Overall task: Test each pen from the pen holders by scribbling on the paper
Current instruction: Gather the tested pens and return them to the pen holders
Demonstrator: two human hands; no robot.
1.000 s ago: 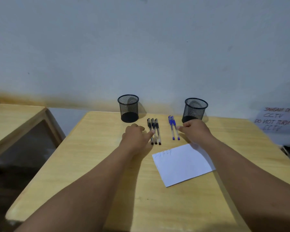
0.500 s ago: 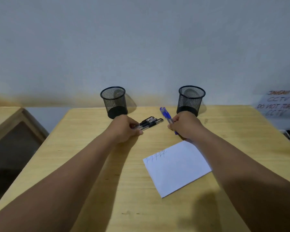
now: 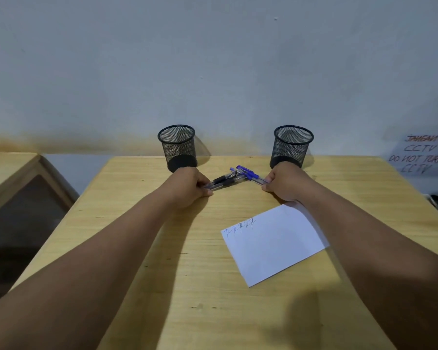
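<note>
Two black mesh pen holders stand at the table's far edge, the left holder (image 3: 178, 147) and the right holder (image 3: 290, 146), both looking empty. My left hand (image 3: 187, 186) is closed around a bunch of black pens (image 3: 224, 181), their caps pointing right. My right hand (image 3: 283, 183) grips two blue pens (image 3: 249, 175), caps pointing left. The two bunches meet tip to tip between the holders. A white paper (image 3: 276, 243) with several small scribbles along its top edge lies in front of my right hand, partly under my right forearm.
The wooden table (image 3: 142, 248) ends at a grey wall. A second wooden table (image 3: 8, 165) stands to the left across a gap. A handwritten CCTV notice (image 3: 422, 155) hangs on the wall at the right.
Both hands have gathered the pens that lay flat on the table and lifted their ends, swinging the black bunch and the blue pair inward until they meet.
</note>
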